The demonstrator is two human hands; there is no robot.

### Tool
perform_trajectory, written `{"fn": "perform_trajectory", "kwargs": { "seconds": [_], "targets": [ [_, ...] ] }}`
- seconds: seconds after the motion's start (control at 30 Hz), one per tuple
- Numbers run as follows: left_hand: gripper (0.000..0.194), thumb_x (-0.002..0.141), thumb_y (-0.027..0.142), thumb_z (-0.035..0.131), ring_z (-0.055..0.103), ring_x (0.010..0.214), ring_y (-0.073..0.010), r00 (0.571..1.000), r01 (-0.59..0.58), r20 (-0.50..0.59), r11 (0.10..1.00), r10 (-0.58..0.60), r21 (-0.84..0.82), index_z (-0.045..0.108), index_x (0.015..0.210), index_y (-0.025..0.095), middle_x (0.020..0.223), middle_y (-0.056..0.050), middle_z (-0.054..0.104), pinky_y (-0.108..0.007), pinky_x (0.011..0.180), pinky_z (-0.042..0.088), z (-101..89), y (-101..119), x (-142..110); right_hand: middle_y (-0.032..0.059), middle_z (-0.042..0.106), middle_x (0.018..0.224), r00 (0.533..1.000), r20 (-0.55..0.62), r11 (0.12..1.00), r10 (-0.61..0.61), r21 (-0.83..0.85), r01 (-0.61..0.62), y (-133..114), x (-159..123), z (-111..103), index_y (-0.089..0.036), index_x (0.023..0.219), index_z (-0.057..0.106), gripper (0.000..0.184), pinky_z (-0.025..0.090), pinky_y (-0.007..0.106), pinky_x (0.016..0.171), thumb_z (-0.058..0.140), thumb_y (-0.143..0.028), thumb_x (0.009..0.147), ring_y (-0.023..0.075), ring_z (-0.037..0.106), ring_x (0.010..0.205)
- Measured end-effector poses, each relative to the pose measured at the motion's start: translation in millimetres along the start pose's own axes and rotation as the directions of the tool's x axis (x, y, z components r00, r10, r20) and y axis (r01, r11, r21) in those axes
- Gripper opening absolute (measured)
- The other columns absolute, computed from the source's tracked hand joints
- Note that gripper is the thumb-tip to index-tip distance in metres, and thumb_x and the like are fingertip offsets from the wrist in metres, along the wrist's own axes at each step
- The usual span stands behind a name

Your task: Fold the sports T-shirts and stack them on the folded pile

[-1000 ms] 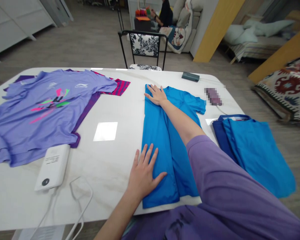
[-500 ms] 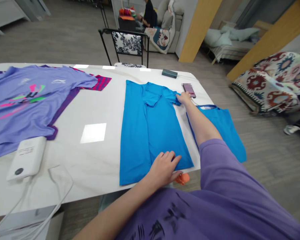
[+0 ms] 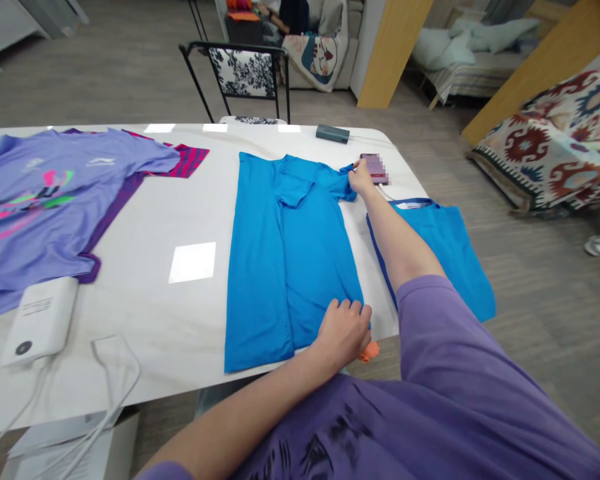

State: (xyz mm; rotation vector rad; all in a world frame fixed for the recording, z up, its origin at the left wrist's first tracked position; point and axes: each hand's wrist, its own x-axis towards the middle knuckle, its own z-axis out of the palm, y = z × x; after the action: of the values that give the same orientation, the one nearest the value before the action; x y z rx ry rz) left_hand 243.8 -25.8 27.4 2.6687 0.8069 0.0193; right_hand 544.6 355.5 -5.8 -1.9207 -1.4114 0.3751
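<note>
A blue T-shirt [image 3: 310, 247] lies on the white table [image 3: 150, 320], its left side folded inward with that sleeve lying on top. At the near right corner of its hem, my left hand [image 3: 347, 330] has its fingers curled around the fabric. Farther off, my right hand [image 3: 361, 177] pinches the edge of the shirt's right sleeve, lifting it slightly. To the right of that arm is a folded blue garment [image 3: 445, 247] with a darker collar, partly hidden by my forearm. A phone [image 3: 375, 168] lies just beyond my right hand.
A lavender T-shirt [image 3: 65, 193] lies over darker clothes at the left. Near it are a white device [image 3: 43, 320] and a cable [image 3: 137, 363]. A dark power bank [image 3: 333, 133] sits by the far edge, before a chair [image 3: 245, 73]. A person [image 3: 293, 17] sits beyond.
My left hand has moved right along the hem, its fingers closing on the corner. My right hand has gripped the sleeve and raised its edge a little. The view has shifted slightly.
</note>
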Motion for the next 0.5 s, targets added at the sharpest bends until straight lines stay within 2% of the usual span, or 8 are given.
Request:
{"fn": "perform_trajectory", "kwargs": {
  "seconds": [0.1, 0.17, 0.23, 0.3, 0.37, 0.43, 0.5],
  "targets": [
    [0.032, 0.108, 0.030, 0.069, 0.076, 0.099, -0.0276, 0.999, -0.007, -0.050, 1.000, 0.006, -0.030, 0.065, 0.139, 0.022, 0.111, -0.008, 0.078, -0.042, 0.082, 0.048, -6.3, -2, 0, 0.0043, 0.065, 0.093, 0.992, -0.038, 0.993, 0.118, -0.004, -0.118, -10, -3, -4, -0.024, 0.138, 0.055, 0.044, 0.055, 0.058, 0.113, 0.070, -0.036, 0.098, 0.0315, 0.070, 0.098],
    [0.031, 0.109, 0.029, 0.066, 0.077, 0.098, -0.0257, 0.998, -0.021, -0.054, 0.997, 0.017, -0.077, 0.066, 0.140, 0.025, 0.111, -0.006, 0.079, -0.041, 0.082, 0.048, -16.6, -7, -6, 0.0056, 0.067, 0.093, 0.993, -0.042, 0.993, 0.113, -0.021, -0.114, -19, -4, -7, -0.022, 0.140, 0.055, 0.045, 0.054, 0.058, 0.114, 0.069, -0.036, 0.100, 0.0328, 0.071, 0.100],
    [0.023, 0.111, 0.028, 0.062, 0.078, 0.099, -0.0242, 0.999, -0.031, -0.044, 0.991, 0.026, -0.128, 0.070, 0.132, 0.027, 0.111, -0.005, 0.081, -0.040, 0.083, 0.048, -31.0, -16, -18, 0.0086, 0.070, 0.098, 0.996, -0.038, 0.993, 0.083, -0.078, -0.086, -33, 1, -10, -0.021, 0.144, 0.056, 0.045, 0.054, 0.058, 0.115, 0.067, -0.031, 0.101, 0.0343, 0.072, 0.104],
    [0.021, 0.111, 0.025, 0.060, 0.078, 0.099, -0.0235, 0.998, -0.026, -0.062, 0.989, 0.017, -0.144, 0.074, 0.126, 0.027, 0.107, -0.004, 0.081, -0.040, 0.083, 0.048, -46.7, -28, -35, 0.0126, 0.073, 0.108, 0.999, -0.012, 0.986, 0.029, -0.163, -0.031, -53, 10, -9, -0.019, 0.148, 0.058, 0.046, 0.054, 0.060, 0.116, 0.065, -0.025, 0.102, 0.0359, 0.073, 0.112],
    [0.020, 0.109, 0.022, 0.062, 0.077, 0.095, -0.0236, 0.992, -0.005, -0.126, 0.994, -0.009, -0.114, 0.075, 0.124, 0.026, 0.101, -0.004, 0.081, -0.041, 0.082, 0.048, -60.5, -41, -57, 0.0158, 0.073, 0.118, 0.998, 0.029, 0.971, -0.051, -0.232, 0.056, -81, 23, -4, -0.018, 0.148, 0.062, 0.044, 0.053, 0.062, 0.118, 0.063, -0.022, 0.104, 0.0376, 0.072, 0.121],
    [0.019, 0.108, 0.020, 0.063, 0.076, 0.091, -0.0239, 0.974, 0.026, -0.221, 0.997, -0.042, -0.077, 0.076, 0.122, 0.025, 0.096, -0.003, 0.080, -0.042, 0.081, 0.047, -70.3, -54, -80, 0.0174, 0.073, 0.125, 0.988, 0.073, 0.952, -0.138, -0.266, 0.153, -116, 37, 8, -0.017, 0.145, 0.066, 0.038, 0.052, 0.065, 0.119, 0.062, -0.024, 0.108, 0.0395, 0.070, 0.128],
    [0.019, 0.107, 0.019, 0.063, 0.074, 0.090, -0.0241, 0.945, 0.054, -0.318, 0.994, -0.080, -0.091, 0.076, 0.120, 0.025, 0.095, -0.003, 0.079, -0.043, 0.080, 0.047, -75.4, -66, -104, 0.0170, 0.073, 0.128, 0.967, 0.117, 0.925, -0.225, -0.288, 0.250, -155, 48, 29, -0.018, 0.141, 0.069, 0.033, 0.052, 0.067, 0.120, 0.061, -0.026, 0.110, 0.0406, 0.068, 0.132]
  ]
}}
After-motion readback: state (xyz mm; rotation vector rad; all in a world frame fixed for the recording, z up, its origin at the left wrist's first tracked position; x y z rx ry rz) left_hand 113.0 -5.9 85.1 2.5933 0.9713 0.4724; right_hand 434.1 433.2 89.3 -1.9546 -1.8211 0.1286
